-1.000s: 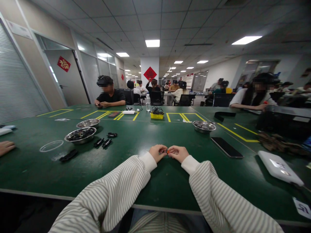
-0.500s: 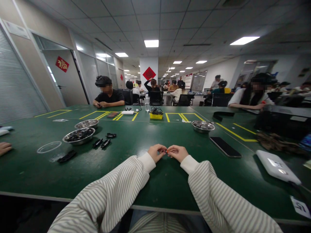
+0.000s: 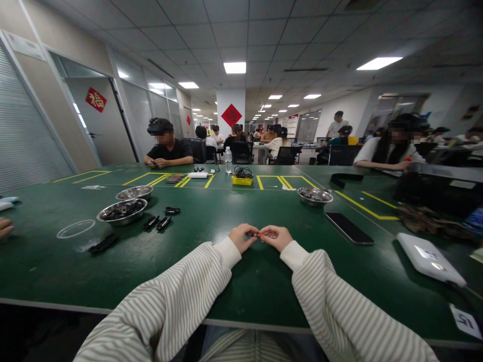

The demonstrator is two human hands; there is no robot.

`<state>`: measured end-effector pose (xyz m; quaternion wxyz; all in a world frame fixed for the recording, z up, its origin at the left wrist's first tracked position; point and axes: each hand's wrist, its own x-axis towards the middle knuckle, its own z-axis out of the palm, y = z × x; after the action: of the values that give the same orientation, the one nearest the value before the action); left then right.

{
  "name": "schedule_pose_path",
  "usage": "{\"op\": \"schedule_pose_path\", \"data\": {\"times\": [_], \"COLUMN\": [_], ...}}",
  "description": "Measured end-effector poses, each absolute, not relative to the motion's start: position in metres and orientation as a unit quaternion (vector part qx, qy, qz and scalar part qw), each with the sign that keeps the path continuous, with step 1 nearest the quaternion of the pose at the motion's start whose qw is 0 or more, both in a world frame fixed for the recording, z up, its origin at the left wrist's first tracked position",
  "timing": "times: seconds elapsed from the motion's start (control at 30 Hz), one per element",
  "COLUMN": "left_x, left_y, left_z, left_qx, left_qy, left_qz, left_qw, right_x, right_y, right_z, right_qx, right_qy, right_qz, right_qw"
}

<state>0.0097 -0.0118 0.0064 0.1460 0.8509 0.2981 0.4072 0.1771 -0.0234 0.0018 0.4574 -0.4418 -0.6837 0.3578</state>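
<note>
Above the green table (image 3: 264, 291), my left hand (image 3: 242, 237) and my right hand (image 3: 276, 237) meet fingertip to fingertip. Between them is a small orange and black piece (image 3: 258, 235), pinched from both sides; its exact shape is too small to tell. To the left lie several black parts (image 3: 163, 223), near a metal bowl (image 3: 124, 211) filled with dark pieces. Another metal bowl (image 3: 315, 196) stands to the right, beyond a black phone (image 3: 349, 228).
A second bowl (image 3: 135, 192), a clear plastic cup (image 3: 85, 237) and a black part (image 3: 103, 243) are at left. A white device (image 3: 430, 259) lies at right. Farther back are a yellow box (image 3: 242, 180) of cables and a bottle (image 3: 228, 160). People sit across the table.
My hands stay almost in place, with slightly more of the orange piece showing between the fingertips. A person in the background has lowered a raised arm. The hand at the far left edge has shifted slightly.
</note>
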Motion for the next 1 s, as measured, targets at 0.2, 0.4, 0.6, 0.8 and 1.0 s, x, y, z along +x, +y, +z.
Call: {"op": "schedule_pose_path", "data": {"times": [0.2,0.4,0.6,0.8,1.0], "left_x": [0.010,0.009,0.009,-0.018,-0.080], "left_y": [-0.011,-0.010,-0.009,0.035,0.086], "left_z": [0.005,0.005,0.004,0.003,0.000], "left_qx": [0.858,0.867,0.881,0.859,0.759], "left_qy": [0.298,0.281,0.277,0.395,0.605], "left_qz": [0.393,0.392,0.372,0.324,0.240], "left_qw": [0.140,0.125,0.093,0.023,-0.011], "right_x": [0.176,0.175,0.176,0.176,0.175], "right_y": [-0.024,-0.025,-0.027,-0.027,-0.028], "right_z": [0.003,0.006,0.008,0.005,0.005], "right_qx": [-0.440,-0.469,-0.473,-0.455,-0.452], "right_qy": [-0.681,-0.671,-0.701,-0.744,-0.749], "right_qz": [0.366,0.360,0.331,0.340,0.333], "right_qw": [0.456,0.447,0.419,0.352,0.352]}}
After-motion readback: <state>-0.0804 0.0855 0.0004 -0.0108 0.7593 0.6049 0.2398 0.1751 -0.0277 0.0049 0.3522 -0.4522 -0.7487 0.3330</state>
